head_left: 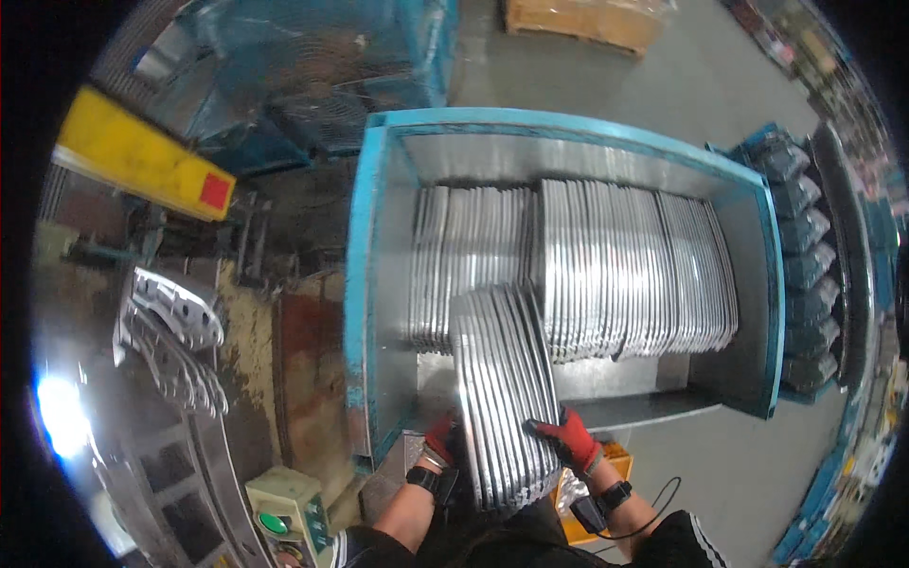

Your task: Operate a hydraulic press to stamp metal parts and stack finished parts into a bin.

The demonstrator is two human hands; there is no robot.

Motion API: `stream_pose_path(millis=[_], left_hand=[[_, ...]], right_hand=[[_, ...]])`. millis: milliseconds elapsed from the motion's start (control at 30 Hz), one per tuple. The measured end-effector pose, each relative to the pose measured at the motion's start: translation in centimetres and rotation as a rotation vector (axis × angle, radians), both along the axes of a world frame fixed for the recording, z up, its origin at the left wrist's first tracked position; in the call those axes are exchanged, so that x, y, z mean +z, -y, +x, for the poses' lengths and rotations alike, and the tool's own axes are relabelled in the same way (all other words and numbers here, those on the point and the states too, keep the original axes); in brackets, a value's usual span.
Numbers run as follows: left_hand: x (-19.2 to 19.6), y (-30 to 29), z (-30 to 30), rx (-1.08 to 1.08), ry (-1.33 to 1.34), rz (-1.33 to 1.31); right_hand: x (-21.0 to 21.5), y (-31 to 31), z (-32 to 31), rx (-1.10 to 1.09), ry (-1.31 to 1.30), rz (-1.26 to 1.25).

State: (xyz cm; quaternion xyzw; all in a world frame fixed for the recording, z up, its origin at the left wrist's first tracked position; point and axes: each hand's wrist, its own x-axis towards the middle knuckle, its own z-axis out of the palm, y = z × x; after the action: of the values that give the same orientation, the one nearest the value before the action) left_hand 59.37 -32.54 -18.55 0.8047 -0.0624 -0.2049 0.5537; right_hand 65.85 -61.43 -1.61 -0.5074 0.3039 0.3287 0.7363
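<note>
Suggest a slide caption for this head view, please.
Gloved left hand and right hand grip a stack of metal plates at a blue bin.

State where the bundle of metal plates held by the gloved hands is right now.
In the head view, the bundle of metal plates sits low at centre, clamped between the left hand and right hand, at the near edge of the blue bin.

Left hand (441,443) fingers hidden behind stack of metal plates (504,398)
</note>
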Motion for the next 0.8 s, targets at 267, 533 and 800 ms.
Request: stream_pose_path(millis=[267,533,800], left_hand=[[5.0,3.0,-0.1,0.008,0.128,0.308],[14.9,4.0,-0.3,0.572,-0.109,-0.596],[28.1,-0.6,-7.5,0.959,0.212,-1.109]], right_hand=[[4.7,-2.1,-0.7,0.097,0.129,-0.327],[7.5,0.3,-1.1,0.384,0.576,-0.703],[20.3,-8.6,0.2,0.673,0.913,-0.217]])
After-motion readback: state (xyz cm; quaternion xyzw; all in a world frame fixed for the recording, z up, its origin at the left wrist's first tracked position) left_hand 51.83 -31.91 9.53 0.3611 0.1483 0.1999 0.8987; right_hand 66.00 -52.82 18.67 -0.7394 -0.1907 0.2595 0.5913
